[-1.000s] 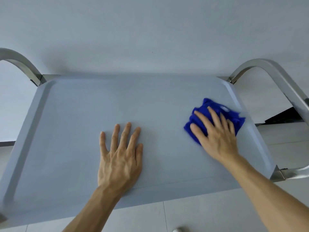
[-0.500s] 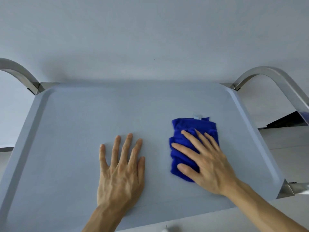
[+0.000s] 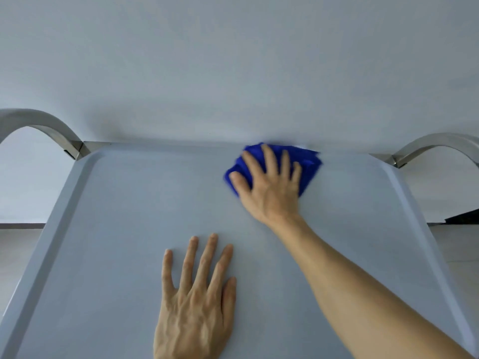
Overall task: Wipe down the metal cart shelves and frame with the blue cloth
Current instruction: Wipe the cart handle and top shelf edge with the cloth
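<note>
Right hand (image 3: 269,185), fingers spread, flat on bunched blue cloth (image 3: 309,161) at smooth shelf (image 3: 116,216) rim. Left hand (image 3: 195,307) splayed, palm down

The cloth (image 3: 309,161) was a deep, saturated blue with no pattern, a small white tag at its far edge. The cart's top shelf (image 3: 124,229) was plain pale grey-blue. The curved frame handles (image 3: 51,125) were brushed silver-grey metal. The wall (image 3: 233,60) behind was plain off-white.
</note>
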A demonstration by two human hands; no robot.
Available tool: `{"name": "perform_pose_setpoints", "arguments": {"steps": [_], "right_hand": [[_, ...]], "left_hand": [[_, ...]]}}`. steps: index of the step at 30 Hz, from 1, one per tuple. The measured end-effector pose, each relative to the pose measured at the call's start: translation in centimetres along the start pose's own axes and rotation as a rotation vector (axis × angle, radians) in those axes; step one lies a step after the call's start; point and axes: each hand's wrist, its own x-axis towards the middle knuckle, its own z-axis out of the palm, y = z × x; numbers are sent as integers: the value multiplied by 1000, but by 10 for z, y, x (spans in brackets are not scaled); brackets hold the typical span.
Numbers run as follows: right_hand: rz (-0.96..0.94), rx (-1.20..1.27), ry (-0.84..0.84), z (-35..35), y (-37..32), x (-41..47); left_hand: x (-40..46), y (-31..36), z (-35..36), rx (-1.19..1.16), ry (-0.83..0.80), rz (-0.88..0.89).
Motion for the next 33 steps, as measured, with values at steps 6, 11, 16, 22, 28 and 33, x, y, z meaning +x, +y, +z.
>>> {"name": "perform_pose_setpoints", "arguments": {"steps": [6,11,16,22,28,33], "right_hand": [[-418,87,-32,-3,-20,-22],[-472,43,-16,-8,8,-21],[-287,-3,-30,-6,15,-20],[-254,-18,-62,-7,8,-22],[-154,-7,-39,-4,-4,-19],[28,-25,-72,7,-55,-4]], "left_hand": [[-2,-4,0,13,-47,4],[1,0,-7,-40,-65,4],[9,-7,-24,-352,-105,-65],[9,-89,-51,-416,-18,-190],[-3,-153,-49,-136,-134,-313],[-3,-151,-47,-129,-128,-299]]}}
